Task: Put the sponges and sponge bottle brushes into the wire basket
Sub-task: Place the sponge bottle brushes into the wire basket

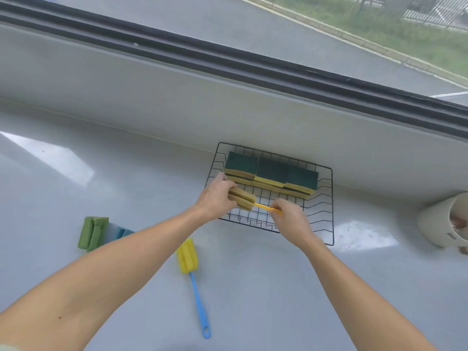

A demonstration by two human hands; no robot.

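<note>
- Countertop (253, 287): pale grey, glossy surface running below a window sill; all items rest on or above it
- Green brush (93, 233), far left: green sponge head lying on the countertop; its handle cannot be made out
- Blue brush (122, 233), just right of the green one: only part of a blue sponge head shows, the rest hidden behind the left forearm
- Yellow brush (187, 255), near centre: yellow sponge head with a blue perforated handle pointing toward the viewer, lying flat on the countertop, apart from the basket
- Left hand (215, 198): fingers curled round the tan sponge head of the held brush (243, 198), at the left near edge of the basket
- Held brush: tan head, thin yellow handle, lying roughly level above the basket's near half; whether it touches the wire floor is not clear
- Right hand (288, 216): fingertips pinching the far end of the yellow handle, over the basket's near side
- Wire basket (328, 198): black, rectangular, standing on the countertop against the sill
- Sponges (272, 177): yellow with dark green scouring pads, stacked in a row of three piles along the far side of the basket
- White cup (440, 221), far right: tilted or lying on its side, contents indistinct
</note>
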